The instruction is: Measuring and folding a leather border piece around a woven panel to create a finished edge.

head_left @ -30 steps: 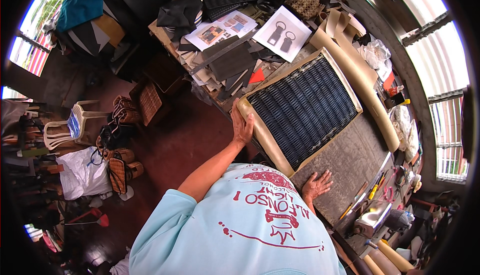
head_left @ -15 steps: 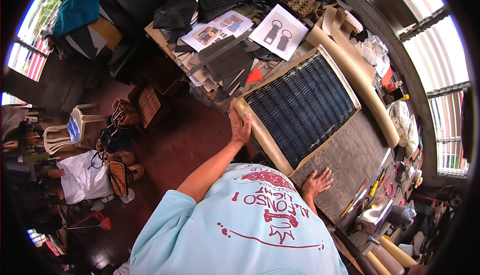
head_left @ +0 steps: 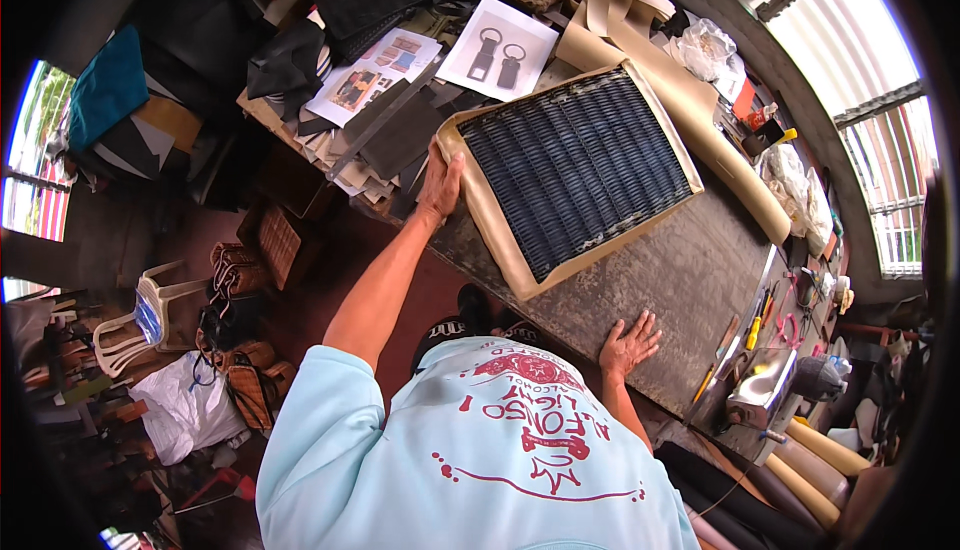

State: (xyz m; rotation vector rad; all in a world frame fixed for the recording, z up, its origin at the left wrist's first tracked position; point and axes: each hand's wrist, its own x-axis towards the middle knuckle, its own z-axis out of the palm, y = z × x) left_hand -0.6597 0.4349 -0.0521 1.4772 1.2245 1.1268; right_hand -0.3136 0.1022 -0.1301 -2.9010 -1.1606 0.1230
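A woven panel (head_left: 578, 172) of dark blue-black strips, framed by a tan border, rests on the worktable (head_left: 650, 260). My left hand (head_left: 439, 186) grips the panel's left border near its far-left corner, thumb on top. Its other fingers are partly hidden at the side. Lower right, my right hand (head_left: 630, 345) lies with fingers spread on the bare tabletop by the near edge, apart from the panel and holding nothing.
A brown paper roll (head_left: 735, 165) lies along the panel's right. Beyond are printed sheets (head_left: 498, 48) and leather scraps (head_left: 400, 140). At right lie a yellow-handled tool (head_left: 753, 334) and pink scissors (head_left: 788, 330). A plastic chair (head_left: 150, 315) stands on the floor at left.
The panel has shifted away from the table's near edge with my left hand on it, baring tabletop in front. My right hand stays spread on the table. The whole view has shifted slightly.
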